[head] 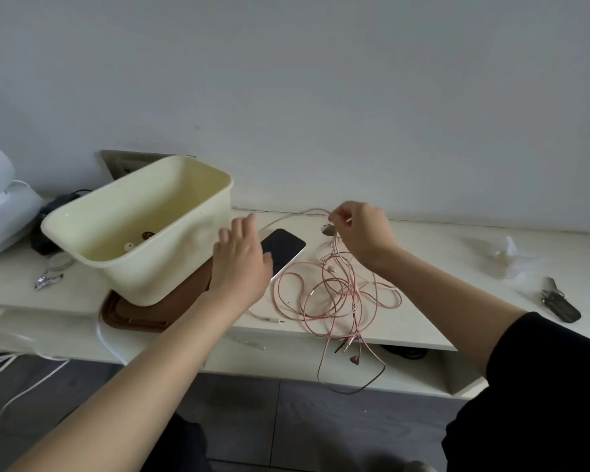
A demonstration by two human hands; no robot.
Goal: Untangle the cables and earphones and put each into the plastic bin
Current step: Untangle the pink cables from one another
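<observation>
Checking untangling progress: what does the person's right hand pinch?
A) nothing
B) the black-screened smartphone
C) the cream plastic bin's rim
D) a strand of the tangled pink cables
D: the right hand pinches a strand of the tangled pink cables, lifted above the white table.

Cream bin (171,264) on brown lid (171,313); pink cables (338,294); black-screened phone (281,248); black sleeve (542,362).
</observation>
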